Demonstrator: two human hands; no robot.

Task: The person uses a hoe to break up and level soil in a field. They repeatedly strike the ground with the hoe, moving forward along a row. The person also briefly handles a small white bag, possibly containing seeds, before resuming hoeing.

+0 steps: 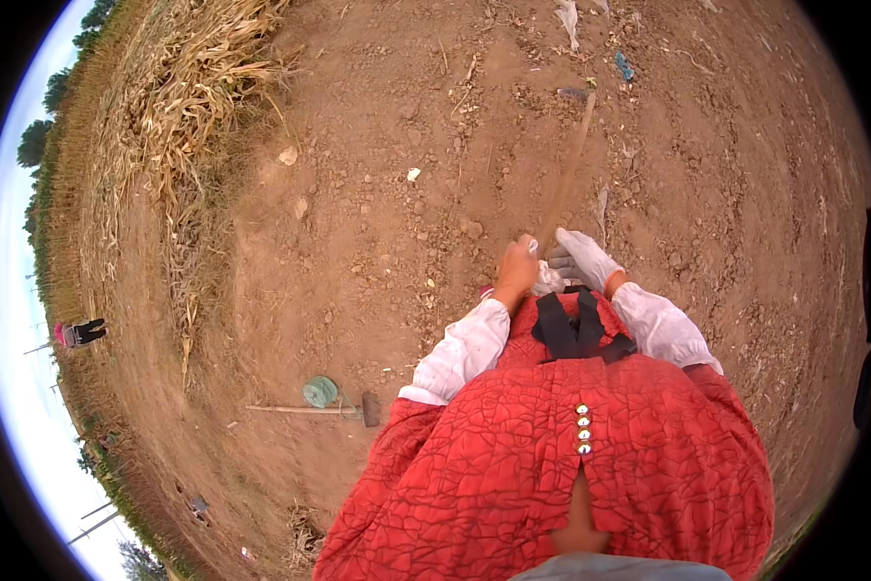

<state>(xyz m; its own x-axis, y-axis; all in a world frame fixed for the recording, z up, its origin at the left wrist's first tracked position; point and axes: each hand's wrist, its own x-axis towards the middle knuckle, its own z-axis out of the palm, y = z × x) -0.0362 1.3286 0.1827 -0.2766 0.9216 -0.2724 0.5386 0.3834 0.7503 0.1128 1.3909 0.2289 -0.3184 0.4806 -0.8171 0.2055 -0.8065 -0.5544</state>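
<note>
My left hand (519, 269) is bare and closed around crumpled white fabric (548, 279), possibly a glove; a bit of white shows at its fingers. My right hand (584, 258) wears a pale glove with an orange cuff, its fingers curved close to that fabric; whether they grip it is hidden. Between the hands runs the wooden handle of a hoe (569, 167), slightly blurred, away from my body. Its dark blade (573, 93) rests on the soil at the far end. Neither hand is plainly seen gripping the handle.
Dry corn stalks (188, 109) lie heaped at the upper left. On the soil at lower left are a second long-handled tool (297, 409) and a roll of green twine (320, 391). Another person (79, 333) stands far left. Blue scrap (624, 65) and plastic film (569, 22) lie ahead.
</note>
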